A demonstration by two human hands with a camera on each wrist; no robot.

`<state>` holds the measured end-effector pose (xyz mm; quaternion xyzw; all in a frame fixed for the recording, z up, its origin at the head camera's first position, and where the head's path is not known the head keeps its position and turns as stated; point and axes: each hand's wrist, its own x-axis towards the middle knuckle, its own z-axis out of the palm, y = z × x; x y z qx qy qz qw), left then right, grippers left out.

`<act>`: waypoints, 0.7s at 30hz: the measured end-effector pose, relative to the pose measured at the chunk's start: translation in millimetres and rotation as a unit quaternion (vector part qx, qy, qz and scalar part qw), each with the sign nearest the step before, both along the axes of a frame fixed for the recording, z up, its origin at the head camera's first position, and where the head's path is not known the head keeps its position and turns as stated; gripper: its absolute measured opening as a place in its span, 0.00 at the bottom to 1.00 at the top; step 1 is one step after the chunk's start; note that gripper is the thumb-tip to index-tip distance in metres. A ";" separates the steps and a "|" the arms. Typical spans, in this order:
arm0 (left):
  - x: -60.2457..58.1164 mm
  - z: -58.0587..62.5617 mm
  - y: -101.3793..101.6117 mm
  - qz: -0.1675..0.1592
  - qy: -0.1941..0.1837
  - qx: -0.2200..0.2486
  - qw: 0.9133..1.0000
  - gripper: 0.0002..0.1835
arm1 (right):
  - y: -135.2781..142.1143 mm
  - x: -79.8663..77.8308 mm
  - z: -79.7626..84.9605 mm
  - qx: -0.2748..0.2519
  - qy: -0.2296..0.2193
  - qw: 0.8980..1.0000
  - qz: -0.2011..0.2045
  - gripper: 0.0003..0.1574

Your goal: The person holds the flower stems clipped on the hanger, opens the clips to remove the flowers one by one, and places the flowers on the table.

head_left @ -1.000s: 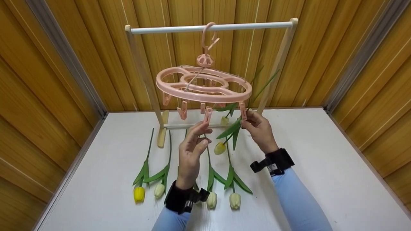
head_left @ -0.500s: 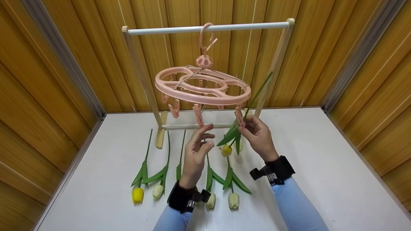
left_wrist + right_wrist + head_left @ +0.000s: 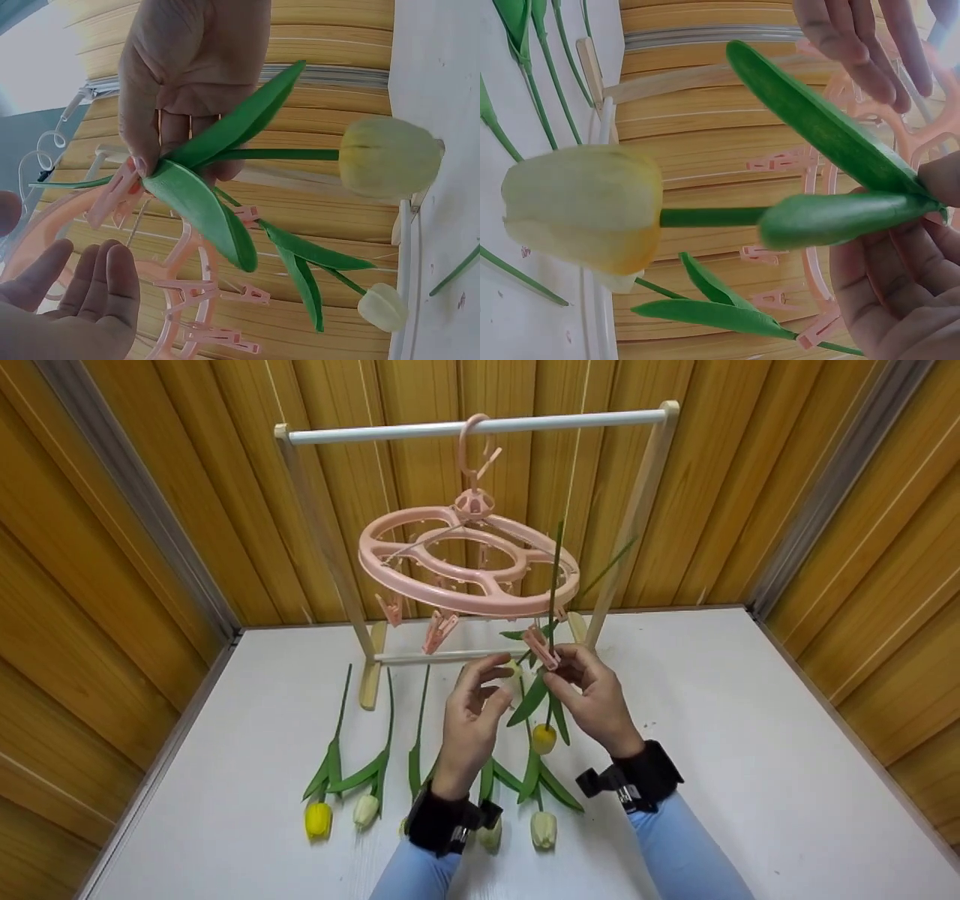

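My right hand (image 3: pixel 592 697) pinches a tulip (image 3: pixel 544 739) by its stem, head down, right beside a pink clip (image 3: pixel 540 647) of the hanger. From the left wrist view, the thumb presses where leaves and clip (image 3: pixel 112 196) meet; whether the clip grips the stem, I cannot tell. My left hand (image 3: pixel 476 720) hovers just left of the flower, fingers loosely bent around nothing. The pink clip hanger (image 3: pixel 465 601) tilts above both hands. Behind, a pale tulip (image 3: pixel 382 307) hangs upside down from another clip, partly hidden in the head view.
A wooden stand with a white bar (image 3: pixel 375 433) carries the hanger. Several tulips lie on the white table (image 3: pixel 225 780), among them a yellow one (image 3: pixel 318 821) at the left and a pale one (image 3: pixel 544 831). Wood-patterned walls enclose the back and sides.
The hanger has turned and tilted towards me. The right hand has come slightly down and left, and its tulip stem now stands nearly upright. The left hand has moved right, away from a clip.
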<state>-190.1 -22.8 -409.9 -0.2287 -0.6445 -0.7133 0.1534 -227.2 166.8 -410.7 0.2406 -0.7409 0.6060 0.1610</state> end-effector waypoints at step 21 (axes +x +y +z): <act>-25.9 1.5 7.3 0.026 0.065 -0.093 0.993 0.26 | -6.9 12.4 -14.1 0.006 -0.007 1.000 -0.007 0.20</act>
